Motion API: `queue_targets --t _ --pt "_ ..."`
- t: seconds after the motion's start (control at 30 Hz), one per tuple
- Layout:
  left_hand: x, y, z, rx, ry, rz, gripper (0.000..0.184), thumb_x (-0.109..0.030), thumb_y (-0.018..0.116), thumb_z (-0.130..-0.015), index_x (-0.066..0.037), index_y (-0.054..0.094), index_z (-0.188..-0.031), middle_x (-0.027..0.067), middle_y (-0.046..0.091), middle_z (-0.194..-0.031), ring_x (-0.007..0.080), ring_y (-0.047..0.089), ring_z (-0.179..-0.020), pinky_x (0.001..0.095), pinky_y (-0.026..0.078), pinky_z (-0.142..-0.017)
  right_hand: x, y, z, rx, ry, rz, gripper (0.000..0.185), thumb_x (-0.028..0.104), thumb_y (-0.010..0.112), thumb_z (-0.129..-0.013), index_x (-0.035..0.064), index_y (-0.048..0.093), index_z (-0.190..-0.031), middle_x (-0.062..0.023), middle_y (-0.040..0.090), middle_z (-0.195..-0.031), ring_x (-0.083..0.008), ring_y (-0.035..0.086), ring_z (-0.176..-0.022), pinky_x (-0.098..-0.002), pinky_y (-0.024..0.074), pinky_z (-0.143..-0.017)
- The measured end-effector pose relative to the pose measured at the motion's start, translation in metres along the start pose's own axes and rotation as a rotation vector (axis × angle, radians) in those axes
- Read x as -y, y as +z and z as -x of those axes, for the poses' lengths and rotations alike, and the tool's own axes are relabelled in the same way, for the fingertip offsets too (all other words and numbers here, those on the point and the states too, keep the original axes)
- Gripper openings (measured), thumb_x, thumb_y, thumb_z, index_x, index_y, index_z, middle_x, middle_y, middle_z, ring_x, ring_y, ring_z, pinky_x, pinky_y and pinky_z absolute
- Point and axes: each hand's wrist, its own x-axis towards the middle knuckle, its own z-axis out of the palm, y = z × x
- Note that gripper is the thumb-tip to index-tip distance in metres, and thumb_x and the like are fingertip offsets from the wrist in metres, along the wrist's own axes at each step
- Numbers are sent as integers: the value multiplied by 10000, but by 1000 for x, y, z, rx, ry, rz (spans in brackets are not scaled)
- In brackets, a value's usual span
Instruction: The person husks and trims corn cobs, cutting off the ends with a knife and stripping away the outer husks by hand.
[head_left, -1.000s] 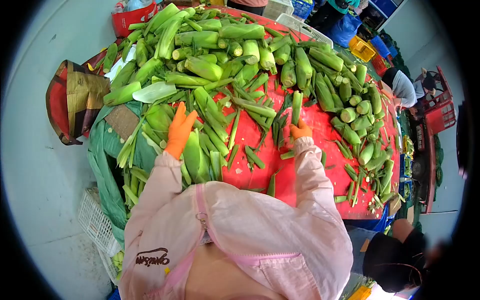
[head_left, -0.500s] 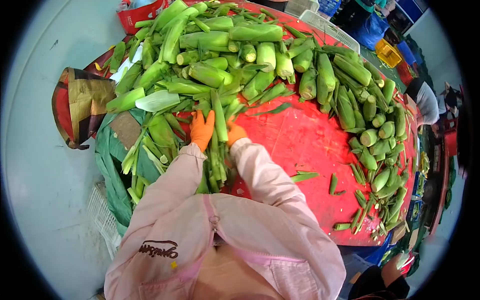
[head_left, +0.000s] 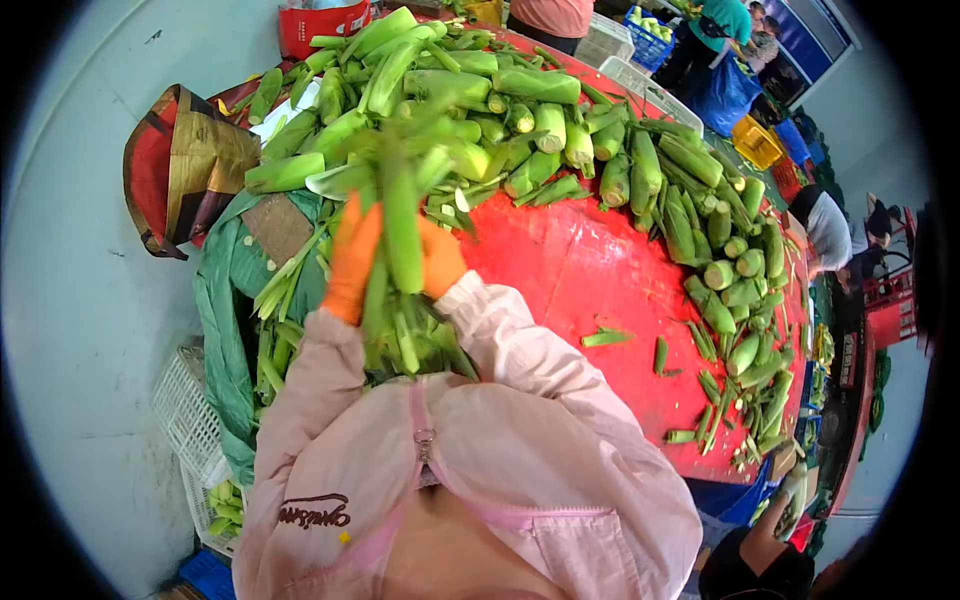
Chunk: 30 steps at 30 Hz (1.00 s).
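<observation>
A thick bundle of green corn husks and leaves [head_left: 402, 225], partly blurred, is gripped between my two orange-gloved hands. My left hand [head_left: 352, 260] presses on its left side, and my right hand [head_left: 440, 258] closes on its right side. Loose leaves hang below the bundle toward my jacket. Just beyond my hands, unhusked corn ears [head_left: 540, 85] are heaped on the red table [head_left: 560, 260]. The green sack [head_left: 225, 300] with husks at its opening is to the left of my left hand.
More ears [head_left: 720, 275] and cut pieces lie along the table's right side. A patterned bag [head_left: 205, 165] stands at the left, above a white crate [head_left: 190, 415]. A co-worker's hand [head_left: 765, 530] is at lower right; other people [head_left: 825, 230] are farther back.
Both hands came together at the left, gathered the scattered leaves from the red surface, and have lifted them as a bundle. The middle of the table shows more bare red than before.
</observation>
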Motion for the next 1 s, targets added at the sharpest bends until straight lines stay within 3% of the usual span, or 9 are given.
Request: queue_targets --t 0.03,0.1,0.13,0.3,0.43,0.5,0.63,0.77,1.0 --pt "-43 -12 16 31 -40 99 474 -221 523 -990 -2 433 -1400 91 533 -1307 168 526 -1117 280 427 -934 7 22 1 -50 -172 24 353 252 608 -893 89 602 -1206 -219 643 -1098 -389 629 -998 -405 507 -832" --pt "-36 -62 52 -246 -15 -8 417 -190 503 -989 19 469 -1348 89 544 -1273 180 529 -1105 286 430 -930 15 61 8 35 -279 198 325 176 610 -840 57 601 -1143 -223 637 -1016 -432 599 -943 -460 506 -790" --pt "-48 -78 71 -260 13 10 398 -187 505 -988 21 483 -1327 80 548 -1252 176 531 -1083 287 430 -923 19 84 14 53 -338 236 347 139 610 -860 46 593 -1195 -230 633 -1064 -397 622 -987 -389 511 -830" --pt "4 -199 172 -433 110 -264 324 -208 523 -987 3 574 -1228 72 596 -1105 160 546 -982 302 449 -835 26 165 42 362 -393 292 404 208 630 -831 64 551 -1200 -171 608 -869 -411 603 -779 -482 492 -691" --pt "68 -257 236 -449 -67 -400 339 -257 552 -968 -14 599 -1200 100 630 -1068 208 588 -965 341 468 -819 -1 187 51 779 -193 638 517 438 619 -839 53 576 -1181 -176 659 -849 -388 635 -812 -472 500 -724" --pt "59 -263 244 -240 -391 -1179 360 -273 531 -948 -41 613 -1211 131 671 -1110 262 628 -1017 343 466 -882 3 184 45 846 -69 715 635 520 607 -818 25 586 -1217 -198 684 -886 -394 648 -850 -472 505 -755" --pt "61 -283 243 -357 -432 -788 381 -337 570 -919 -85 673 -1186 150 674 -1152 250 641 -1051 328 480 -874 7 161 27 550 -26 489 614 486 652 -830 90 596 -1296 -201 691 -885 -329 670 -770 -394 529 -744" --pt "43 -279 211 -504 -228 -611 303 -282 617 -926 -89 700 -1144 91 701 -1094 220 661 -945 319 497 -839 31 111 5 287 394 84 470 375 646 -896 109 624 -1283 -52 689 -791 -93 595 -590 -240 433 -460" --pt "78 -262 178 -407 -108 -525 290 -244 632 -925 -99 690 -1170 87 693 -1114 184 662 -940 296 503 -826 -18 28 6 49 627 120 454 332 638 -900 64 623 -1267 -65 680 -774 -101 493 -445 -243 403 -414"
